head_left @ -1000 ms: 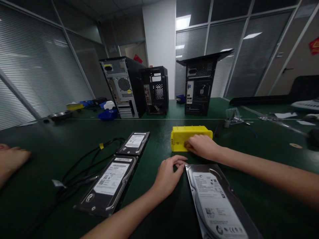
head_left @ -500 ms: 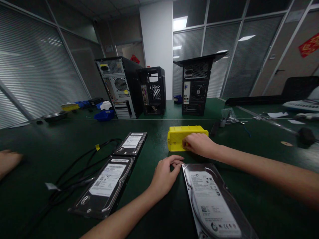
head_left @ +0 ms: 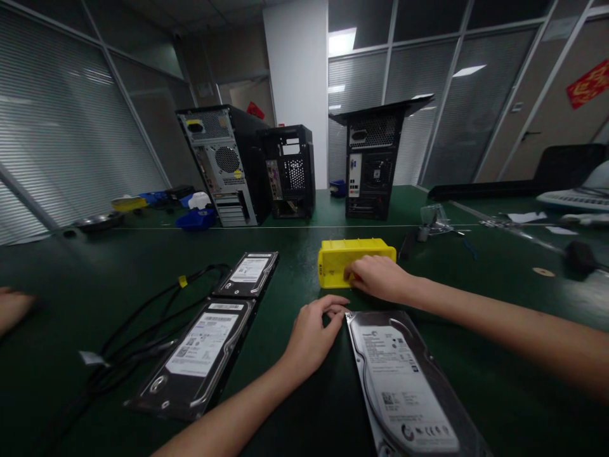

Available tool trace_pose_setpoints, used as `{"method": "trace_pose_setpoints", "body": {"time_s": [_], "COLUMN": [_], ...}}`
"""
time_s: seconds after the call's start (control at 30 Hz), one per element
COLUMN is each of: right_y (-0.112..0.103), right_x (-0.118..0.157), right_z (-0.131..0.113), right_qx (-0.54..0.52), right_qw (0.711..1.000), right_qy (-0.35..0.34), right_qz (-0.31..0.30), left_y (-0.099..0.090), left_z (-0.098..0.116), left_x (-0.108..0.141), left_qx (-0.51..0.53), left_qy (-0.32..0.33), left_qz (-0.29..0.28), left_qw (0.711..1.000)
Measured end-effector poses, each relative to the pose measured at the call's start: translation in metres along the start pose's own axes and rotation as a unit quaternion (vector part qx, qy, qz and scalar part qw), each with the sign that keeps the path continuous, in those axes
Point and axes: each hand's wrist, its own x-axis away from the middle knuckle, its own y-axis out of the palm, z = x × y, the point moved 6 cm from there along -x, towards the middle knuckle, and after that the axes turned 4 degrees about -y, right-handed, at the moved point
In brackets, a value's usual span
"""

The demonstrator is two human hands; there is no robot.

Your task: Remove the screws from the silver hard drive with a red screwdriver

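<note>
A yellow plastic bin (head_left: 333,270) with a ribbed far edge sits on the dark green tabletop (head_left: 290,260), and everything else is placed from it. The right hand (head_left: 378,278) has its curled fingers at the bin's near face; the fingertips are hidden, so I cannot tell what they grasp. Nearer than the bin lies a silver-and-black hard drive with a white label (head_left: 404,381), its near end cut off by the view. The left hand (head_left: 313,333), loosely bent, has its fingertips beside that drive's far left corner; whether they pinch anything, I cannot tell. The right forearm crosses just beyond the drive's far edge, leaving little room there. To the bin's left, a wide strip of bare green surface reaches two flat black drives with white labels (head_left: 200,349), lying end to end. Black cables (head_left: 164,311) curl beyond their left edges.
</note>
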Motion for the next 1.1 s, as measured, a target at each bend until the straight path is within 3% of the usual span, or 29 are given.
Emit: {"method": "trace_pose_setpoints", "body": {"time_s": [0.43,0.63,0.83,1.1], "right_y": [-0.005,-0.003,0.000,0.000], "right_x": [0.016,0.012,0.010,0.011], "right_z": [-0.019,-0.020,-0.021,-0.017], "right_qx": [0.048,0.055,0.045,0.036], "right_qw": [0.996,0.996,0.996,0.997], "right_qy": [-0.072,-0.067,-0.075,-0.060], "right_qz": [-0.012,-0.002,-0.006,-0.009], "left_y": [-0.002,-0.003,-0.010,-0.010], "left_z": [0.003,0.003,-0.001,-0.003], "left_x": [0.001,0.001,-0.003,-0.003], "left_qx": [-0.007,0.029,0.087,0.113], "left_qy": [-0.006,-0.001,-0.013,0.001], "left_qz": [0.001,0.014,0.069,0.069], "left_qw": [1.000,0.999,0.994,0.991]}}
